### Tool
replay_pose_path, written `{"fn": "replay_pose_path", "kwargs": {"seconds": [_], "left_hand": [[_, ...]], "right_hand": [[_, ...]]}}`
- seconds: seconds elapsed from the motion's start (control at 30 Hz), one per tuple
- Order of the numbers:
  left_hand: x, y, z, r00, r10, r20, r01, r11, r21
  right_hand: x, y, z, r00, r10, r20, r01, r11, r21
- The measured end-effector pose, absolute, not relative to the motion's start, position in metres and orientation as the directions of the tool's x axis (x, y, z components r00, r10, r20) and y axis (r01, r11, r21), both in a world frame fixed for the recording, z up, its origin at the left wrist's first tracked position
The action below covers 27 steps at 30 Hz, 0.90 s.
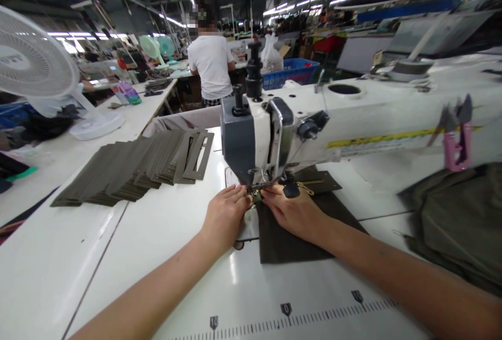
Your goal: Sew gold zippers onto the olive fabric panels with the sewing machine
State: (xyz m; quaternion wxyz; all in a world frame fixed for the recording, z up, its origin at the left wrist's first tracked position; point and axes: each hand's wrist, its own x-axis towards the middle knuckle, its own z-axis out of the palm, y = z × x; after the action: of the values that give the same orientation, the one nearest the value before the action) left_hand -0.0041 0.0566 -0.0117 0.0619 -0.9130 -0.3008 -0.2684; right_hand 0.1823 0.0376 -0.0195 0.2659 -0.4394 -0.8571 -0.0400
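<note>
A dark olive fabric panel (309,243) lies on the sewing machine bed, partly under the machine head (257,131). My right hand (296,212) rests on this panel, fingers together and holding its edge close to the presser foot. Just left of the needle area is my left hand (227,214), its fingers closed and tips touching the work by the foot; what they pinch is hidden. A gold zipper pull (306,188) shows beyond my right hand, beside a dark fabric strip (327,182).
Left of the machine, a fanned stack of olive cut pieces (129,167) covers the table. Pink-handled snips (458,141) hang on the machine arm. Dark fabric (463,225) is heaped at right. A white fan (35,63) stands left; a person (212,63) stands farther back, by a blue crate (292,72).
</note>
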Motion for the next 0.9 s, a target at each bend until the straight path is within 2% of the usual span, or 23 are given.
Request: {"fn": "replay_pose_path", "kwargs": {"seconds": [0.23, 0.37, 0.43, 0.57, 0.63, 0.7, 0.8, 0.83, 0.9], "left_hand": [[-0.005, 0.053, -0.011, 0.681, 0.500, 0.534, 0.563, -0.825, 0.054], [-0.007, 0.056, -0.013, 0.651, 0.535, 0.538, 0.588, -0.804, 0.088], [-0.008, 0.057, -0.012, 0.633, 0.565, 0.530, 0.602, -0.789, 0.123], [-0.010, 0.043, -0.004, 0.550, 0.733, 0.400, 0.773, -0.628, 0.088], [-0.009, 0.025, -0.002, 0.513, 0.799, 0.314, 0.833, -0.551, 0.041], [-0.007, 0.004, -0.002, 0.546, 0.804, 0.234, 0.819, -0.571, 0.050], [-0.004, -0.024, 0.000, 0.590, 0.786, 0.185, 0.757, -0.618, 0.211], [-0.003, -0.031, 0.002, 0.561, 0.806, 0.192, 0.745, -0.592, 0.307], [0.000, -0.043, 0.006, 0.423, 0.891, 0.162, 0.707, -0.437, 0.557]], "right_hand": [[0.183, 0.034, -0.023, -0.439, 0.721, 0.536, 0.763, 0.614, -0.201], [0.179, 0.035, -0.021, -0.426, 0.752, 0.503, 0.795, 0.576, -0.189], [0.177, 0.034, -0.020, -0.395, 0.800, 0.453, 0.851, 0.504, -0.148], [0.180, 0.023, -0.022, -0.251, 0.903, 0.348, 0.954, 0.292, -0.070], [0.184, 0.007, -0.027, -0.223, 0.914, 0.339, 0.965, 0.255, -0.054], [0.187, -0.014, -0.034, -0.211, 0.907, 0.366, 0.970, 0.239, -0.033], [0.185, -0.050, -0.040, -0.200, 0.875, 0.441, 0.976, 0.218, 0.009], [0.182, -0.060, -0.041, -0.204, 0.862, 0.465, 0.975, 0.219, 0.023], [0.174, -0.077, -0.042, -0.240, 0.826, 0.510, 0.967, 0.250, 0.052]]}}
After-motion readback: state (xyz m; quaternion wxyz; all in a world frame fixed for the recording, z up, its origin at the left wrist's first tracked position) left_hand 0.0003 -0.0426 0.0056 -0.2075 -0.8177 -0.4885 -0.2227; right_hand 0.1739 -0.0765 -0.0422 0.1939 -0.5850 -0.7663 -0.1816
